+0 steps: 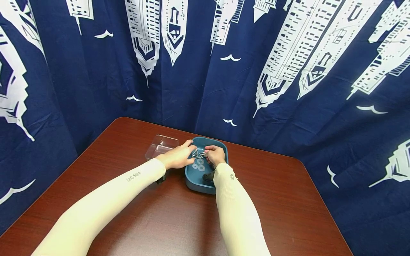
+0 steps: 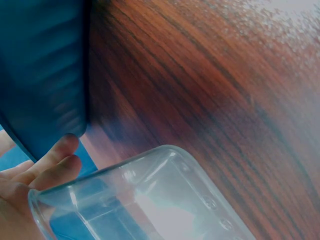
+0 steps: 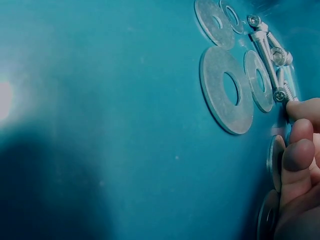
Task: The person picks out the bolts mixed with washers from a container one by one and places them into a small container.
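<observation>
A blue bin (image 1: 200,187) on the table contains several silver bolts (image 3: 265,55) and flat washers (image 3: 210,75). Inside it, my right hand (image 1: 216,155) has curled fingers and pinches a bolt at the edge of the bolt pile; its fingertips are partly hidden in the right wrist view. My left hand (image 1: 179,155) reaches over the bin's left side, fingers spread and resting near the rim beside the bolts. In the left wrist view, its fingers (image 2: 55,160) show between the blue wall and a clear plastic box (image 2: 150,190).
The clear box stands on the brown table (image 1: 166,220), just left of the bin and partly behind my left forearm. More washers lie close under my right hand. A dark blue curtain (image 1: 198,89) with white building prints hangs along the table's far edge.
</observation>
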A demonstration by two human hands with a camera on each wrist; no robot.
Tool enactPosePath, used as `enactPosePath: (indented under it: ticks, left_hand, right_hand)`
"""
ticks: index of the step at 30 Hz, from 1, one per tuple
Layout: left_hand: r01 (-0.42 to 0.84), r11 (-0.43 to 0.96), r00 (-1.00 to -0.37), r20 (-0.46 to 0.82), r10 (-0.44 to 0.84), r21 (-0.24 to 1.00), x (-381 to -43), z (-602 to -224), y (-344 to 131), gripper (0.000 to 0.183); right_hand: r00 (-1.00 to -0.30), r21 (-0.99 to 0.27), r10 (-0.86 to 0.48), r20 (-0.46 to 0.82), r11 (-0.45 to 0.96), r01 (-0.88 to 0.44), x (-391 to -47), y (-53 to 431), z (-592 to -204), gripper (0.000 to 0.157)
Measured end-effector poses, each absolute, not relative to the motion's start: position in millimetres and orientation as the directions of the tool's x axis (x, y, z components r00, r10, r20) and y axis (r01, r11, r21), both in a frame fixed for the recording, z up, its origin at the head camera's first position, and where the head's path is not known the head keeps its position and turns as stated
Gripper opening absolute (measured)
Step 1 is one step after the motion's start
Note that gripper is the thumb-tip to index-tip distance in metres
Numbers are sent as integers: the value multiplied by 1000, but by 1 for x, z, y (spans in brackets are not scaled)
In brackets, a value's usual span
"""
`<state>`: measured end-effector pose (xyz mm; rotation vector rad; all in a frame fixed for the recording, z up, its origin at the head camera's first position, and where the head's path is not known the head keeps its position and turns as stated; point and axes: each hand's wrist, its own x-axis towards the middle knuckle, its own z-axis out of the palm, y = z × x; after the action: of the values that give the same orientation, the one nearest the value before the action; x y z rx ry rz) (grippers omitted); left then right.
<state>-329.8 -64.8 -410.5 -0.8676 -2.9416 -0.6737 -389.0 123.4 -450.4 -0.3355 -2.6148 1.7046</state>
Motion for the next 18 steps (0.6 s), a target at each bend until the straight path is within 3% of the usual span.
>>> enactPosePath:
  ticks: [18]
  left_hand:
    - [525, 750, -844, 135, 519, 402, -330, -413, -65, 54]
  right_hand:
    - [-976, -897, 181, -124, 399, 188, -388, 124, -450, 22]
